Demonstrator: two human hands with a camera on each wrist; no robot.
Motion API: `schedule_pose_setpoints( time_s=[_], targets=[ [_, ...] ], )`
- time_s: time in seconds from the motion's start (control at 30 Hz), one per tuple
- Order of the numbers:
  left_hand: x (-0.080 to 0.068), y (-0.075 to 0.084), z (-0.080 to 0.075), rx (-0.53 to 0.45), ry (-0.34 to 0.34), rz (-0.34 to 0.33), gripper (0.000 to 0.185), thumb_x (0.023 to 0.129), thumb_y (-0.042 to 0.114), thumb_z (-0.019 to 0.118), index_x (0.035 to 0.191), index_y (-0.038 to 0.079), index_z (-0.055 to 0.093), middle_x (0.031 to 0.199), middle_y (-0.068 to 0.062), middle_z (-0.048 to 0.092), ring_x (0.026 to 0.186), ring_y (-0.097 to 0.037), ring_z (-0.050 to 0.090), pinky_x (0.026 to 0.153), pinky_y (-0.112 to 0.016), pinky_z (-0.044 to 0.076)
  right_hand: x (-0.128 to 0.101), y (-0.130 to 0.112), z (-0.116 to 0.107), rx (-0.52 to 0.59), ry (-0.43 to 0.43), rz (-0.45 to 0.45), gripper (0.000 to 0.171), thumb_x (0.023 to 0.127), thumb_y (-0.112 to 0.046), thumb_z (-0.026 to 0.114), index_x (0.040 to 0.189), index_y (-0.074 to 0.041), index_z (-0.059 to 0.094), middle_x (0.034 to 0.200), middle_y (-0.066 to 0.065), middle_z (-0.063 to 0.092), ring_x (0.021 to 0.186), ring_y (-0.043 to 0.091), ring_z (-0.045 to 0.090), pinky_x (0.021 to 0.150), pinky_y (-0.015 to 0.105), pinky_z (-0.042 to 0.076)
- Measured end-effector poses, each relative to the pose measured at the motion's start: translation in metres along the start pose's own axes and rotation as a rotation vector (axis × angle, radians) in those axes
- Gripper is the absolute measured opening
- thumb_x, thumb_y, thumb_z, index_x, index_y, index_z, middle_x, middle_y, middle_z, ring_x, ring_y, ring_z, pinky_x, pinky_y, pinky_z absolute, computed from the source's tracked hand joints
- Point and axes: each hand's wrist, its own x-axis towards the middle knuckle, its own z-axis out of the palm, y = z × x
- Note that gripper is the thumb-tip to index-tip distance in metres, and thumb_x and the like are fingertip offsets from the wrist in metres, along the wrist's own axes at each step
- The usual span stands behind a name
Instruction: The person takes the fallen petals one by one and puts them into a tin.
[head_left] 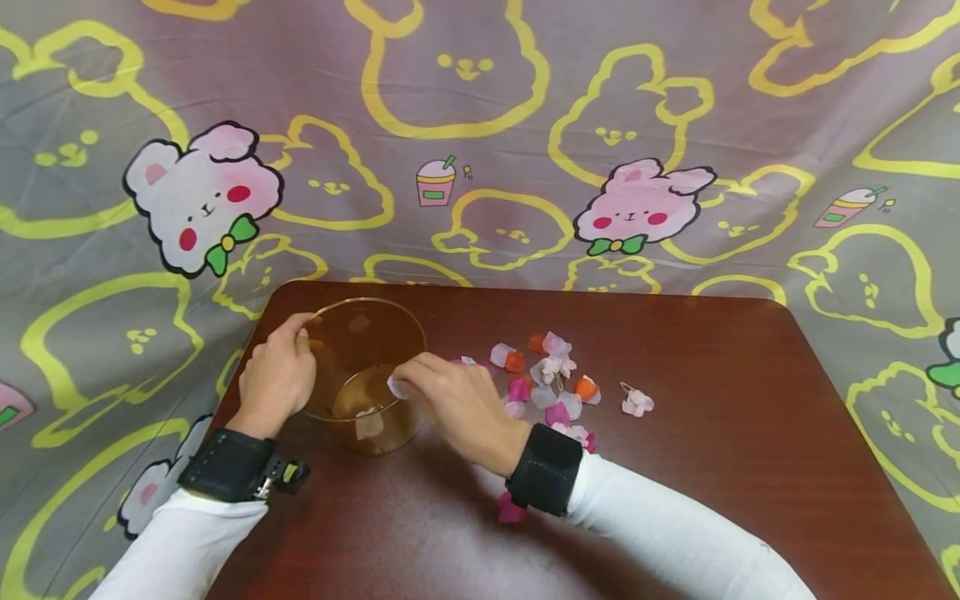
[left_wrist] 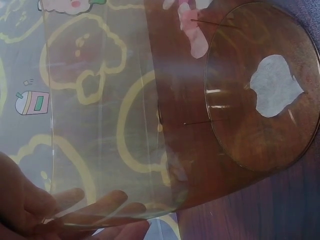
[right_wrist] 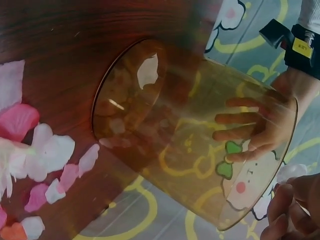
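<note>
My left hand (head_left: 277,379) grips the left side of a see-through amber container (head_left: 401,429), which stands upright on the table. Seen through the wall in the right wrist view, the left fingers (right_wrist: 245,118) lie spread along it near the rim. A white petal (left_wrist: 276,86) shows at the container's base in the left wrist view. Between thumb and fingers, my right hand (head_left: 468,408) pinches a pale petal (right_wrist: 291,172) at the container's right rim. Pink, white and orange petals (head_left: 558,412) lie scattered beyond the right hand.
The brown table (head_left: 712,483) ends at a patterned curtain (head_left: 510,167) behind and at both sides. A small pale-pink flower with a loop (head_left: 637,403) lies apart to the right. One magenta petal (head_left: 512,508) lies near the right wrist.
</note>
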Motion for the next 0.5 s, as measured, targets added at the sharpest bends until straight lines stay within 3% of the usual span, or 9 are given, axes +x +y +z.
schedule_pose_setpoints(
  time_s=[0.5],
  targets=[
    [0.0,-0.001,0.0,-0.003,-0.008,-0.002,0.045,0.111,0.026,0.026,0.149,0.012,0.045,0.127,-0.027,0.065,0.088,-0.045,0.066,0.059,-0.042,0.041,0.019,-0.007,0.008,0.005,-0.044,0.162,0.012,0.099,-0.023,0.065,0.109,-0.022,0.073,0.103,-0.01,0.074,0.091,0.004,0.071,0.067,0.027,0.054]
  ],
)
